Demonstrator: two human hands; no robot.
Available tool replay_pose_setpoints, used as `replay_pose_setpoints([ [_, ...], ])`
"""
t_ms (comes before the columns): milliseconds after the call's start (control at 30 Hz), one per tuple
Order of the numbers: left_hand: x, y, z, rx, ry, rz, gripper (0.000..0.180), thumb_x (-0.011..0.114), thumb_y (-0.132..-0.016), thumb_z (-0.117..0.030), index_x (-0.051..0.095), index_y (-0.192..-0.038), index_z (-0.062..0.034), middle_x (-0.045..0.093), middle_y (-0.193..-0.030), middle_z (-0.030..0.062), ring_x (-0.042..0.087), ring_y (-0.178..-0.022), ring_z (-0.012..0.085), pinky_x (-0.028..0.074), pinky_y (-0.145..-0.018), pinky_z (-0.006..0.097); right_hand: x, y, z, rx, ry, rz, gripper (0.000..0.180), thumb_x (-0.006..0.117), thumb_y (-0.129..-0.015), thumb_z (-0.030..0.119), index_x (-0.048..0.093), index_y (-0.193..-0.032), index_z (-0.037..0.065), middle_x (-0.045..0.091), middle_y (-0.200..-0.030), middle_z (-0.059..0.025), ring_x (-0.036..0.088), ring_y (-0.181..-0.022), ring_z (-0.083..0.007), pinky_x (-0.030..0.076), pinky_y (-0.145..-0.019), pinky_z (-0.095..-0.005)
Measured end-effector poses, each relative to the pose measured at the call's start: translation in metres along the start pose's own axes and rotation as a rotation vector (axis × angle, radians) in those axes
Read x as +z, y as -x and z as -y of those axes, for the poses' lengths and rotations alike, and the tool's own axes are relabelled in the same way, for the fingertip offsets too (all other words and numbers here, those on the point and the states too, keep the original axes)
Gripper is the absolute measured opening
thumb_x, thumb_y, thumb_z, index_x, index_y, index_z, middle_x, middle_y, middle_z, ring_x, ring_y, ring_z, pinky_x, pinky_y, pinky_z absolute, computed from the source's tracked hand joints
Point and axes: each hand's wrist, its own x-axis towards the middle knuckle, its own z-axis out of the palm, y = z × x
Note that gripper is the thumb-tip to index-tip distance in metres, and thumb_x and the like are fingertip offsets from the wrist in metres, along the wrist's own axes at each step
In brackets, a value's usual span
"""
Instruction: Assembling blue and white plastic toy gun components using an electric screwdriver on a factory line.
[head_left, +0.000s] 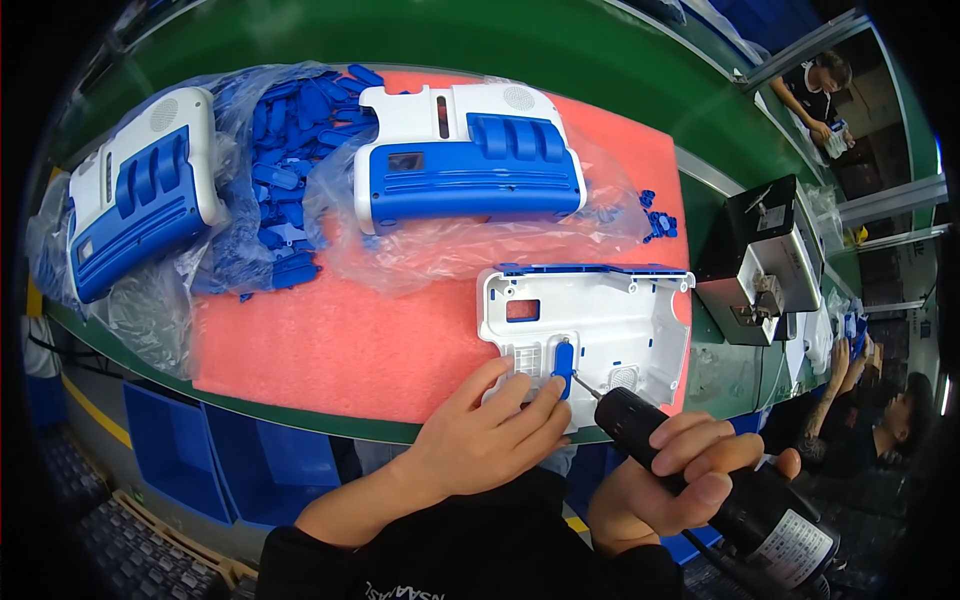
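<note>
A white plastic housing half (640,310) lies with its hollow inside up on the pink foam, a blue edge along its far side. Inside it stands a small elongated blue plastic piece (563,362). My left hand (490,430) reaches over the near left rim, its bent fingertips pressed against that blue piece. Wrapped in my right hand (690,470) is a black electric screwdriver (632,425), angled up and left. The thin bit points at the blue piece's right side; whether it touches a screw is too small to tell.
Two blue-and-white housings (470,165) (145,190) rest on plastic bags at the back and left. Between them lies a bag of blue pieces (290,150). Small blue parts (660,222) and a black-and-silver machine (765,265) are on the right. Blue bins (180,460) stand below; other people work at right.
</note>
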Motion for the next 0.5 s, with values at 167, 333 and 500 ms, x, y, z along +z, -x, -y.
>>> replay_pose_setpoints([
  [167, -0.0041, -0.0033, -0.0016, -0.001, -0.006, 0.02, 0.028, 0.063, -0.078, -0.029, 0.059, -0.096, -0.0078, 0.059, -0.104, 0.0057, 0.052, -0.092, 0.0187, 0.042, -0.089, 0.037, -0.0035, -0.0008, 0.0038, 0.071, 0.081, 0.027, 0.052, 0.052, -0.086, 0.017, 0.02, -0.126, 0.006, 0.037, -0.067, -0.0006, 0.043, -0.046, -0.0086, 0.044, -0.046, -0.0256],
  [333, -0.0009, -0.0009, -0.0011, 0.006, -0.006, 0.016, 0.034, 0.07, -0.069, -0.028, 0.061, -0.097, -0.0095, 0.058, -0.111, 0.0046, 0.051, -0.088, 0.0201, 0.043, -0.086, 0.039, -0.0073, 0.0009, 0.0048, 0.171, 0.021, -0.075, 0.052, 0.052, -0.086, 0.018, 0.021, -0.126, 0.007, 0.038, -0.067, -0.0007, 0.043, -0.045, -0.0086, 0.044, -0.046, -0.0255],
  [500, -0.0008, 0.0, 0.0001, 0.003, -0.004, 0.028, 0.034, 0.069, -0.07, -0.028, 0.061, -0.098, -0.0096, 0.058, -0.111, 0.0044, 0.05, -0.088, 0.0202, 0.042, -0.086, 0.039, -0.0077, -0.0002, 0.0007, 0.148, -0.066, 0.018, 0.051, 0.052, -0.085, 0.018, 0.021, -0.125, 0.008, 0.038, -0.066, -0.0001, 0.042, -0.044, -0.0085, 0.043, -0.045, -0.0246],
])
